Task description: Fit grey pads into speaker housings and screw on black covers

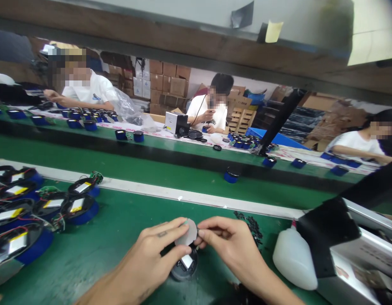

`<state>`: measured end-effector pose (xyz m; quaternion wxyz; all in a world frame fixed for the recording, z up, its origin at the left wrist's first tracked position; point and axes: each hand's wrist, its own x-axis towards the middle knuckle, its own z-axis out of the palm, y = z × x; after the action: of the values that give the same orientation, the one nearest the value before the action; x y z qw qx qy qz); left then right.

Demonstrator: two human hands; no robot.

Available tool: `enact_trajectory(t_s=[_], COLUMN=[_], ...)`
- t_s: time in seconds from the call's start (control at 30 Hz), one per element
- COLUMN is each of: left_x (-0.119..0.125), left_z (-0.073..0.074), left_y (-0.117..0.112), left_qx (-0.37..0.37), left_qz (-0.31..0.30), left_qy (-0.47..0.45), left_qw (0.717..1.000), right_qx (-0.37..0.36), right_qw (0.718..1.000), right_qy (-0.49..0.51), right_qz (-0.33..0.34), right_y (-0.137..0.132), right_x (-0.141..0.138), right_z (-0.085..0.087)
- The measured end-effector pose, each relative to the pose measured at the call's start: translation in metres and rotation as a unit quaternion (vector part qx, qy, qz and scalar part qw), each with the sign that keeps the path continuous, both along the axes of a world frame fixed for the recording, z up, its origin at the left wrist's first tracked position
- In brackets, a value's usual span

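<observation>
My left hand (160, 245) grips a thin round grey disc (187, 233) between its fingers and thumb, tilted up. Just under the disc is a round black housing (184, 271) with a white rectangular battery (186, 261) in it, on the green table. At the disc's right edge my right hand (226, 241) is closed in a pinch. Something small and dark shows at its fingertips, too little visible to name. Small black parts (251, 226) lie in a loose pile beyond the right hand.
Blue-rimmed round housings (81, 207) with batteries, wires and green circuit boards crowd the left. A white squeeze bottle (294, 258) and a metal-and-black machine (357, 250) stand at right. Past a pale rail (145, 188), a green belt carries a blue housing (231, 175). Several people sit opposite.
</observation>
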<state>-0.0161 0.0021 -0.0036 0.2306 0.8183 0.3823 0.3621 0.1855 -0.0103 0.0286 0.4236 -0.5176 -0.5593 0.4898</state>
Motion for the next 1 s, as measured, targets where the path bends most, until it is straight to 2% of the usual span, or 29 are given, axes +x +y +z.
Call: enact_trajectory(t_s=[0.1,0.2,0.33,0.43,0.53,0.6,0.67,0.73,0.8,0.93,1.0], left_x=[0.008,0.014,0.019,0.019,0.01,0.0,-0.01,-0.017,-0.021,-0.023,-0.022], left_z=[-0.002,0.0,0.001,0.002,0.009,0.016,0.021,0.021,0.017,0.009,0.01], left_y=[-0.002,-0.004,-0.013,-0.024,-0.028,-0.022,-0.01,0.004,0.014,0.021,0.02], left_qx=[0.044,0.139,0.28,0.303,0.197,0.071,-0.067,-0.196,-0.297,-0.414,-0.431], left_qz=[0.086,0.136,0.137,0.092,0.055,0.043,0.016,-0.045,-0.115,-0.233,-0.251], left_qy=[-0.022,-0.001,0.038,0.054,0.044,0.011,-0.02,-0.049,-0.086,-0.093,-0.066], left_qw=[0.995,0.981,0.949,0.947,0.978,0.997,0.997,0.978,0.944,0.875,0.864], right_qx=[-0.023,-0.046,-0.049,-0.038,-0.028,-0.027,-0.031,-0.039,-0.034,0.036,0.06], right_qw=[0.999,0.997,0.998,0.994,0.989,0.987,0.985,0.984,0.981,0.96,0.952], right_qy=[0.02,0.016,-0.039,-0.1,-0.134,-0.147,-0.161,-0.162,-0.177,-0.26,-0.284], right_qz=[-0.04,-0.056,-0.031,0.008,0.053,0.062,0.059,0.064,0.076,0.094,0.094], right_y=[0.004,0.001,-0.005,-0.003,0.001,0.002,0.0,-0.004,-0.009,-0.016,-0.018], right_x=[-0.006,-0.017,-0.029,-0.028,-0.018,-0.01,-0.002,0.002,0.006,0.01,0.012], right_z=[-0.002,-0.003,0.004,0.01,0.016,0.018,0.018,0.016,0.012,0.005,0.005])
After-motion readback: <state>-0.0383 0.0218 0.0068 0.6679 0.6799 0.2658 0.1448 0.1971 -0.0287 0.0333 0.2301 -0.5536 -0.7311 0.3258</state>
